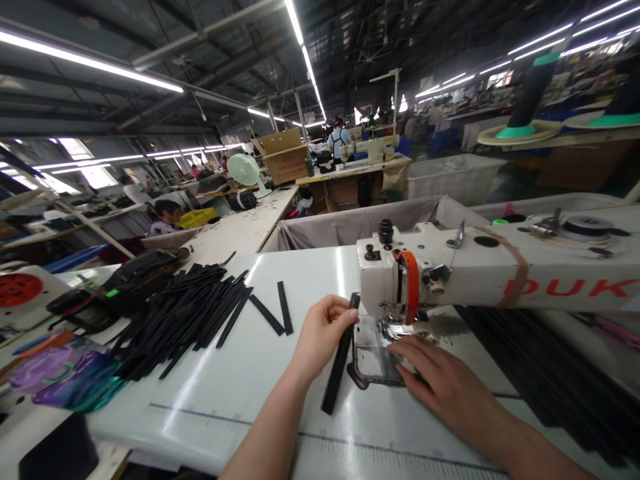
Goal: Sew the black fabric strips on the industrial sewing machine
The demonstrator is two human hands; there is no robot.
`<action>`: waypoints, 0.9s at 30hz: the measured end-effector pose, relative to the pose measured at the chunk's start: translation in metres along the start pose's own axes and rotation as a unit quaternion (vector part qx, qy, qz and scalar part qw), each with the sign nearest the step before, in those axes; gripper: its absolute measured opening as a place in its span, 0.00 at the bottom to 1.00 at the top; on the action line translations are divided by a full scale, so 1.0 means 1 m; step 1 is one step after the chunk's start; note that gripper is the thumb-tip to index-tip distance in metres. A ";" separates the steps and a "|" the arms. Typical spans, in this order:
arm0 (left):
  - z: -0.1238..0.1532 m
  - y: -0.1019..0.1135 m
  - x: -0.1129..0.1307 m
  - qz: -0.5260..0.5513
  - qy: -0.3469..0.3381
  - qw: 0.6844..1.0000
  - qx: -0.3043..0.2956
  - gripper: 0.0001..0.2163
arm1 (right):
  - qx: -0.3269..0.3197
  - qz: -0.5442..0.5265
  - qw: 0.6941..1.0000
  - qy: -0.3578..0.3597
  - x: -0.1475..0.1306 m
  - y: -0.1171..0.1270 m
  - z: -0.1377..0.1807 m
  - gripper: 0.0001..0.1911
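In the head view, my left hand pinches a short black strip near its upper end, to the left of the sewing machine. The strip slants down toward me over the white table. My right hand rests by the needle area, its fingertips close to the presser foot and the metal plate. Whether those fingers hold anything is hidden. Left of my hands, two loose black strips lie beside a big pile of black strips.
Long black strips lie under the machine arm at the right. A ruler scale runs along the table's front. At the left are a purple and teal pouch and a black bag. Beyond stand a fan, a cardboard box and co-workers.
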State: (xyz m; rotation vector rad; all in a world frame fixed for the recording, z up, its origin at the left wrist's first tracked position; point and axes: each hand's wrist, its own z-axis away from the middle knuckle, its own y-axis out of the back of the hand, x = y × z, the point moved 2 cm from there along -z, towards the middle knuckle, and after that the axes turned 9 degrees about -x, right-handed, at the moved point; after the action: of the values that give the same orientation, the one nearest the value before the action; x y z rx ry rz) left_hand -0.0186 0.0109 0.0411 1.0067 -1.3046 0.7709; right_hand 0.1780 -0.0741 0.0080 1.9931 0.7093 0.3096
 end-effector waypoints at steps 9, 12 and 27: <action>0.008 -0.047 -0.032 -0.206 0.021 0.977 -0.051 0.07 | -0.038 0.032 0.994 0.100 -0.013 0.002 0.001 0.21; 0.009 -0.044 -0.026 -0.378 -0.089 0.921 -0.026 0.02 | -0.035 0.065 0.994 0.081 -0.012 -0.001 0.003 0.22; 0.007 -0.048 -0.032 -0.428 -0.175 0.882 -0.096 0.09 | -0.002 0.086 0.993 0.078 -0.014 -0.001 0.000 0.23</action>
State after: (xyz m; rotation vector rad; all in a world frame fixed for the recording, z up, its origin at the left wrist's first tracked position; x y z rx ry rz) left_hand 0.0179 -0.0117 0.0023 1.4368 -1.0355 -0.2253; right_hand 0.1663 -0.0826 0.0082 2.0455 0.6333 0.5736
